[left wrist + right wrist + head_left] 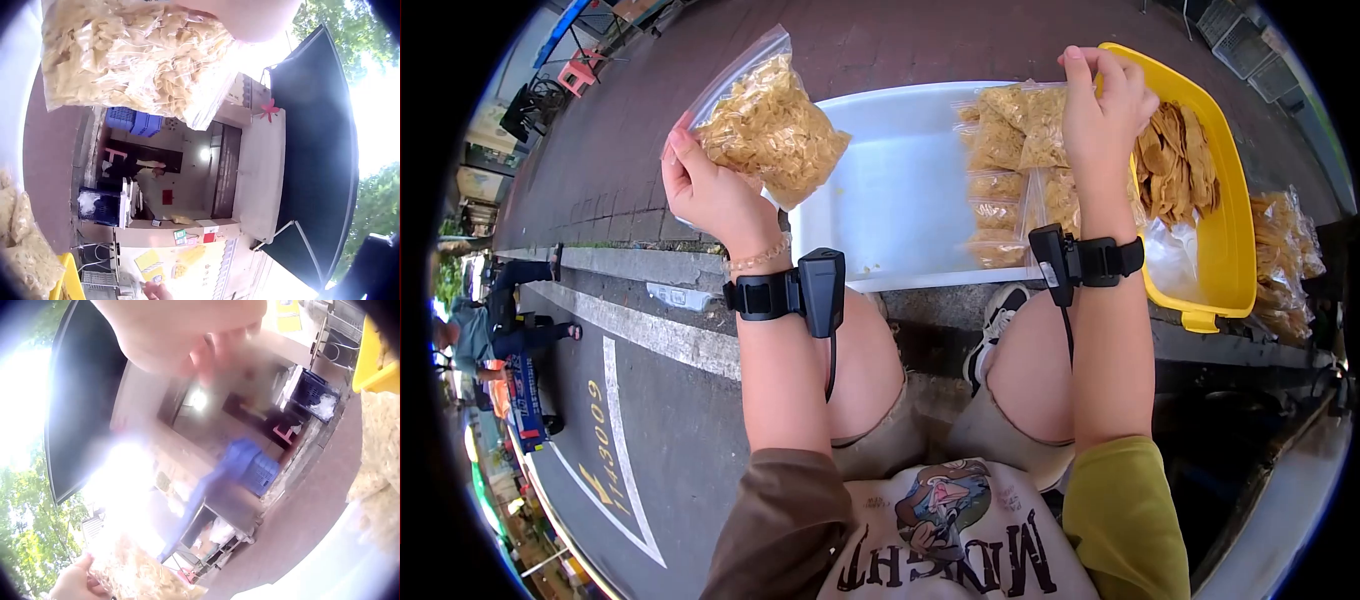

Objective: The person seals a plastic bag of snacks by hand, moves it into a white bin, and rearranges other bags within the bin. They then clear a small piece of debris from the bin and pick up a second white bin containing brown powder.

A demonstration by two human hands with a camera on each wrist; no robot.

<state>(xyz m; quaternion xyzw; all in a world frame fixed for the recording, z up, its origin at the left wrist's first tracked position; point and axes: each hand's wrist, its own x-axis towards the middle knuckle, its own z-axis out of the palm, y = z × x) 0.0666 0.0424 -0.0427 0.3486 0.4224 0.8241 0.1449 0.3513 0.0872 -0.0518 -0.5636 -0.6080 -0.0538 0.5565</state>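
My left hand point(718, 195) grips a clear zip-top bag point(772, 130) of pale yellow dried flakes by its side, raised at the left end of a white tray point(890, 190). The same bag fills the top of the left wrist view, and the left hand point(80, 581) shows low in the right wrist view. My right hand point(1103, 115) is raised over the tray's right end, beside a yellow basket point(1238, 230). Its fingers point(220, 351) are loosely bent, with nothing visible in them. Below it, several filled bags point(998, 140) lie in the tray, partly hidden by the hand and forearm.
Brown dried slices point(1175, 165) and clear plastic point(1172, 258) lie in the basket. More filled bags point(1280, 260) sit to its right. The tray stands by a kerb point(625, 262). At far left is a seated person point(475, 335); a pink stool point(580, 72) is at upper left.
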